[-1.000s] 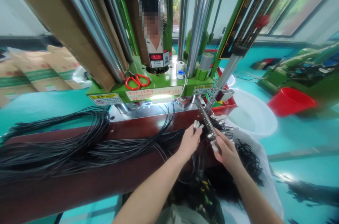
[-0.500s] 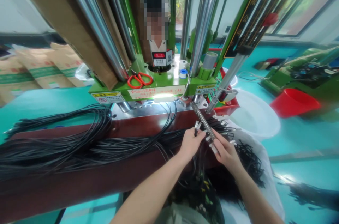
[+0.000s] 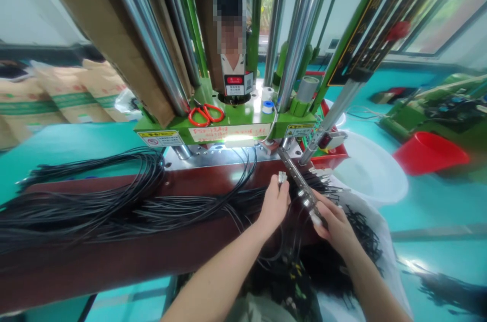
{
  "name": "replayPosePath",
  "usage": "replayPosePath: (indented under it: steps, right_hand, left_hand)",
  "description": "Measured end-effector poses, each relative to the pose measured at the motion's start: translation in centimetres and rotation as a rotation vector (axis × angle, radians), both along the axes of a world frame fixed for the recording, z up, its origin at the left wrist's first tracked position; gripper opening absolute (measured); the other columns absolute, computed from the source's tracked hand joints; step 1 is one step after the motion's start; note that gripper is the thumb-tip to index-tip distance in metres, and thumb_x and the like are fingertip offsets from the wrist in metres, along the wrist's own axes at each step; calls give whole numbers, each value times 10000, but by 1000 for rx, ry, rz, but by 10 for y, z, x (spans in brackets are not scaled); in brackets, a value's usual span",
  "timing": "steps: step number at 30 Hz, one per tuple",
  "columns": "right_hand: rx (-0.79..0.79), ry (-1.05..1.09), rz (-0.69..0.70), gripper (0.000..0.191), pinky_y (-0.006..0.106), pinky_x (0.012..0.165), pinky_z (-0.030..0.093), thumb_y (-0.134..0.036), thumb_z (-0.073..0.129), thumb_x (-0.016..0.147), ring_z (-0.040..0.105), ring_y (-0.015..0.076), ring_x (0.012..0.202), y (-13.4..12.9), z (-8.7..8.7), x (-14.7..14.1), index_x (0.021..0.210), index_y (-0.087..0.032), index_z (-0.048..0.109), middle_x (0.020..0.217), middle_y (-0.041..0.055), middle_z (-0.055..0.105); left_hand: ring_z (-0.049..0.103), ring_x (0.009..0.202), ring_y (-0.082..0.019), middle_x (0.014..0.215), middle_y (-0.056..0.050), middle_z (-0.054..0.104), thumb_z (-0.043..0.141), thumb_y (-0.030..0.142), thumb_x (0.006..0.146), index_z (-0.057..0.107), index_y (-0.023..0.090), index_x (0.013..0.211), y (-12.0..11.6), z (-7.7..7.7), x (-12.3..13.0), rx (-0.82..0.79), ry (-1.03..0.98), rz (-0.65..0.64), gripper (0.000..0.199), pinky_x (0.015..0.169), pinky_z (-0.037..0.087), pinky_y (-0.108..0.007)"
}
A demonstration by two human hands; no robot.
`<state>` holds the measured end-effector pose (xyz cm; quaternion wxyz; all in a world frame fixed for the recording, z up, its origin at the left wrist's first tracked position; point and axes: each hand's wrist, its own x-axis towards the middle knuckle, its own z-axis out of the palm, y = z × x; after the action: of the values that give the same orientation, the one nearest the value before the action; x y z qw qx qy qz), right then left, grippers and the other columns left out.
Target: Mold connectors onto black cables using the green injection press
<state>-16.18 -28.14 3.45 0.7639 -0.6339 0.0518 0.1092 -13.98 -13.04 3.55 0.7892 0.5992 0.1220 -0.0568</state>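
My left hand (image 3: pixel 274 204) is closed on several cable ends, with silvery connectors (image 3: pixel 282 177) sticking up past the fingertips. My right hand (image 3: pixel 335 219) grips the near end of a long, narrow metal bar (image 3: pixel 295 172), which slants away toward the machine. Whitish connector pieces (image 3: pixel 306 202) sit along the bar's near half, and thin black cables hang below them. A small gap separates the left hand from the bar. Beneath both hands, black cables (image 3: pixel 182 216) lie bundled across a dark red bench (image 3: pixel 125 261).
A green press (image 3: pixel 182 132) with steel columns stands ahead, carrying red-handled scissors (image 3: pixel 206 115) and a lit lamp (image 3: pixel 239 140). Cables with connectors pile up at the right beside a white bag (image 3: pixel 384 241). Farther right are a white basin (image 3: pixel 380 165) and a red bucket (image 3: pixel 429 153).
My left hand has drawn away from the bar with its connectors now upright. My right hand and the bar's near end have shifted slightly right and down. The whole view has shifted slightly.
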Motion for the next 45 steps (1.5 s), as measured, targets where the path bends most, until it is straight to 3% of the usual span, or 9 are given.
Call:
replayPosePath:
  steps: [11, 15, 19, 22, 26, 29, 36, 41, 45]
  right_hand:
    - [-96, 33, 85, 502, 159, 337, 152, -420, 621, 730, 264, 39, 351, -1, 5, -1, 1172, -193, 552, 486, -30, 463]
    - [-166, 4, 85, 501, 158, 341, 156, -429, 615, 730, 272, 36, 356, 3, 5, -4, 1178, -215, 551, 551, 0, 542]
    - [-151, -16, 3, 443, 159, 331, 213, -418, 653, 687, 403, 59, 434, 6, 7, -2, 1082, -220, 623, 837, 70, 624]
    - [-97, -2, 18, 463, 158, 314, 175, -406, 636, 707, 331, 36, 361, 4, 7, -1, 1118, -198, 597, 667, 38, 596]
    - [-76, -15, 53, 517, 165, 315, 149, -397, 603, 748, 255, 40, 315, -1, 5, 0, 1197, -153, 527, 407, -62, 399]
    - [-102, -11, 60, 523, 168, 319, 147, -412, 617, 735, 271, 50, 328, -3, 4, 1, 1186, -157, 540, 410, -59, 392]
    - [-166, -24, 40, 487, 165, 323, 165, -422, 624, 720, 286, 51, 344, 3, 7, -2, 1143, -186, 580, 447, -31, 457]
    - [-138, 20, 16, 451, 143, 322, 172, -406, 642, 712, 293, 36, 349, 3, 6, -1, 1114, -206, 596, 457, -35, 451]
    - [-145, 79, -16, 430, 138, 325, 190, -408, 653, 700, 285, 28, 363, 1, 8, -1, 1095, -244, 607, 531, -20, 500]
  left_hand:
    - [213, 263, -18, 327, 104, 306, 663, 422, 601, 427, 175, 588, 9, 8, 6, -132, 117, -133, 342, 303, 121, -160]
    - [220, 273, -20, 346, 104, 308, 647, 404, 622, 428, 176, 584, 9, 3, 6, -47, 73, -97, 319, 314, 138, -165]
    - [360, 348, -55, 419, 56, 421, 545, 443, 715, 458, 169, 590, 11, 0, 9, 149, -91, -35, 313, 381, 260, -184]
    - [426, 444, -79, 488, 27, 456, 406, 471, 799, 525, 161, 640, 17, 0, 11, 267, -215, 118, 368, 454, 309, -195]
    - [359, 415, -72, 450, 49, 382, 381, 491, 804, 533, 158, 651, 23, 0, 12, 190, -150, 170, 396, 444, 284, -193]
    - [371, 437, -75, 463, 44, 409, 467, 493, 756, 555, 151, 645, 22, 0, 11, 162, -127, 118, 370, 463, 294, -196]
    - [433, 549, -92, 549, 22, 505, 576, 390, 696, 602, 137, 624, 18, -3, 17, 266, -230, 43, 265, 573, 341, -218]
    - [395, 497, -66, 551, 43, 492, 526, 351, 742, 544, 165, 670, 22, -5, 16, 156, -240, 112, 201, 526, 316, -194]
    - [356, 476, -61, 509, 56, 436, 545, 335, 722, 523, 160, 640, 24, -3, 13, 148, -233, 66, 195, 500, 286, -192]
